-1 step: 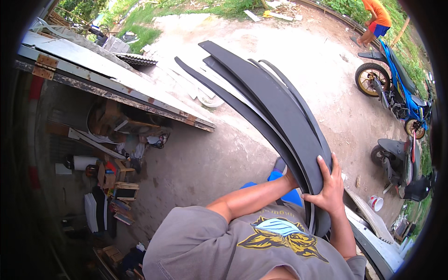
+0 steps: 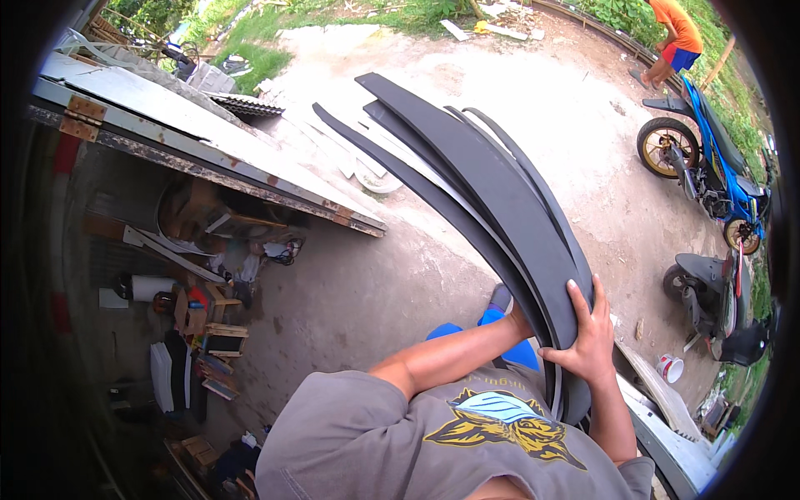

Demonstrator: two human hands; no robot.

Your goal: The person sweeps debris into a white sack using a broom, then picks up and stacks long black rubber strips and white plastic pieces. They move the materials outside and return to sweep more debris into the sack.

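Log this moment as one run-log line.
right hand: gripping black strips | left hand: under strips, mostly hidden | nearby: blue motorbike, person in orange

A small white bucket-like tub [image 2: 669, 367] with red markings stands on the ground at right — no labels, signs or screens show clearly.

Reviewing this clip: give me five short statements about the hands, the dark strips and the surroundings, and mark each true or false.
1. The right hand lies spread on top of the bundle of long dark strips. True.
2. The left hand hangs free, away from the strips. False: it is at their underside, mostly hidden behind them.
3. The strips stand coiled in a roll. False: they reach away from the person in a long bundle.
4. A blue motorbike stands on the ground at the right. True.
5. The person in the orange shirt holds the far end of the strips. False: that person stands apart, near the motorbike.
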